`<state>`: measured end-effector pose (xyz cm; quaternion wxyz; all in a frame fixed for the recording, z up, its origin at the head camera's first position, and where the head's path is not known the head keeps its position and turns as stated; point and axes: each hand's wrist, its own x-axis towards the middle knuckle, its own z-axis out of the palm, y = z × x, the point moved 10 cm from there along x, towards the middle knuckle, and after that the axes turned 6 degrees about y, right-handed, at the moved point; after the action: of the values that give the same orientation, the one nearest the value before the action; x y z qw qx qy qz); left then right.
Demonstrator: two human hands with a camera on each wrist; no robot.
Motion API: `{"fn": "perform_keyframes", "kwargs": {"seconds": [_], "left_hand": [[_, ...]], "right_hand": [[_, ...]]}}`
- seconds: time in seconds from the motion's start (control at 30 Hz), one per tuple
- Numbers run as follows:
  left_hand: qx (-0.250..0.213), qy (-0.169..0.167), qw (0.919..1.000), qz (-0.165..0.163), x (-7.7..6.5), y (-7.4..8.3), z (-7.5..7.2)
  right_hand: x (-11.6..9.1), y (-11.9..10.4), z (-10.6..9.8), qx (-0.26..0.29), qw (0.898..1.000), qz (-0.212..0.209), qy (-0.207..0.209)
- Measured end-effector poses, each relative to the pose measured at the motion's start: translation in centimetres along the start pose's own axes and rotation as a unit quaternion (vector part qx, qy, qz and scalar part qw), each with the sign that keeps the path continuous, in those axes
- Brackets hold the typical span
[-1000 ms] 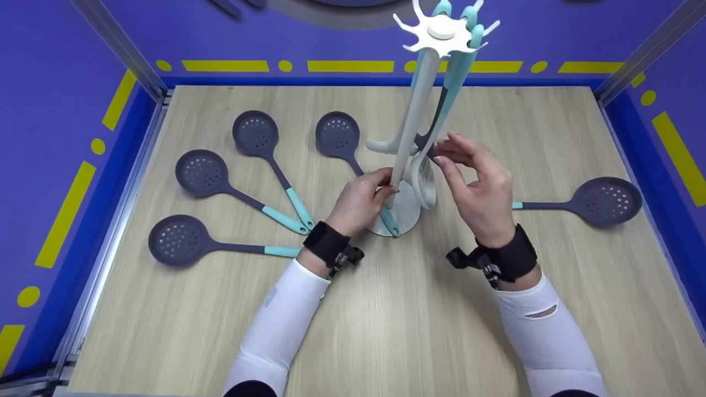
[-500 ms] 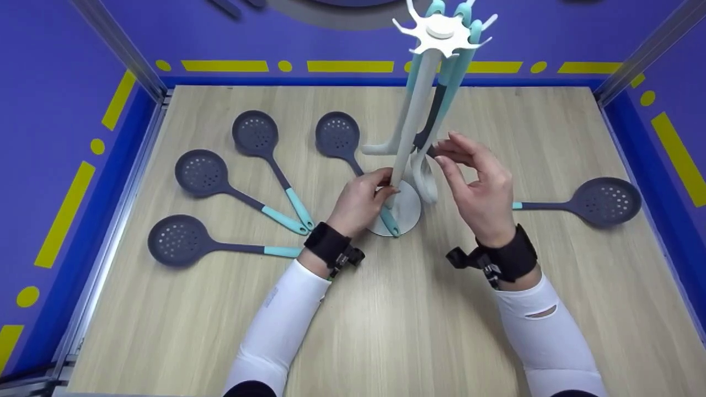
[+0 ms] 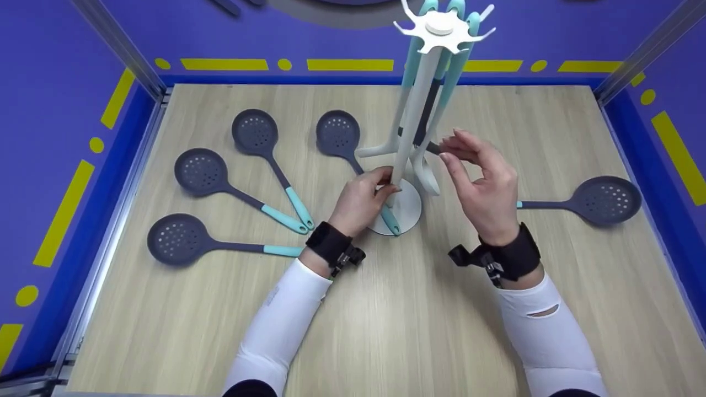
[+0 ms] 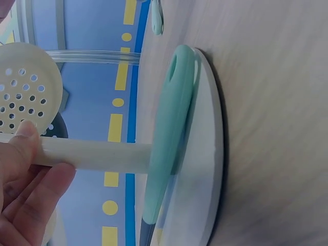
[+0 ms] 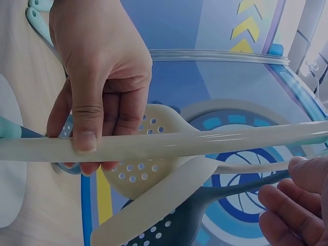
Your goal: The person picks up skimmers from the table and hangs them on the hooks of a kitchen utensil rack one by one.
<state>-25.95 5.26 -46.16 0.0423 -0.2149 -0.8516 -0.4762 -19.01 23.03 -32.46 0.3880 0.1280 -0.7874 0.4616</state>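
Observation:
A white utensil stand with a star-shaped hook top point(image 3: 441, 30) rises from a round base point(image 3: 408, 209). My left hand point(image 3: 361, 201) grips its pole point(image 5: 205, 146) low down, thumb in front. From the hooks hang teal-handled utensils, among them a cream skimmer point(image 4: 23, 95) and a cream utensil seen edge-on point(image 5: 154, 205). My right hand point(image 3: 485, 182) is at the stand's right side. Its thumb and fingertips pinch a dark grey skimmer point(image 5: 189, 215), partly hidden behind the cream utensils. A loose skimmer's teal handle point(image 4: 171, 128) lies across the base.
Three dark skimmers point(image 3: 201, 172) lie fanned at the left, their handles pointing toward my left wrist. The loose skimmer's head point(image 3: 337, 132) rests behind my left hand. Another skimmer point(image 3: 605, 200) lies at the right. Blue-purple walls point(image 3: 353, 69) border the wooden tabletop point(image 3: 386, 342).
The hook top and its hanging utensils have turned: rear handles shifted left, the cream head at left swung farther left. My left hand stays on the pole; my right has moved slightly.

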Motion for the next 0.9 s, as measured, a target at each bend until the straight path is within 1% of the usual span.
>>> {"fn": "perform_keyframes", "kwargs": {"seconds": [0.33,0.57,0.67,0.77,0.9], "left_hand": [[-0.005,0.01,0.9999,-0.001,0.0,-0.1,-0.2],[0.008,0.024,0.9997,0.002,0.0,-0.2,-0.4],[0.008,0.027,0.9996,0.002,-0.1,-0.2,-0.4],[0.0,0.028,0.9996,0.001,-0.1,-0.2,-0.3],[-0.008,0.023,0.9997,0.006,0.0,0.0,0.0]], "right_hand": [[0.5,0.2,-0.5,0.003,1.0,-0.001,0.011],[0.9,0.5,-1.1,-0.011,1.0,0.0,0.017],[1.2,0.9,-1.5,-0.027,1.0,0.007,0.011],[1.5,1.4,-2.0,-0.052,0.999,0.015,-0.003],[1.9,2.5,-3.2,-0.088,0.996,0.023,-0.023]]}}
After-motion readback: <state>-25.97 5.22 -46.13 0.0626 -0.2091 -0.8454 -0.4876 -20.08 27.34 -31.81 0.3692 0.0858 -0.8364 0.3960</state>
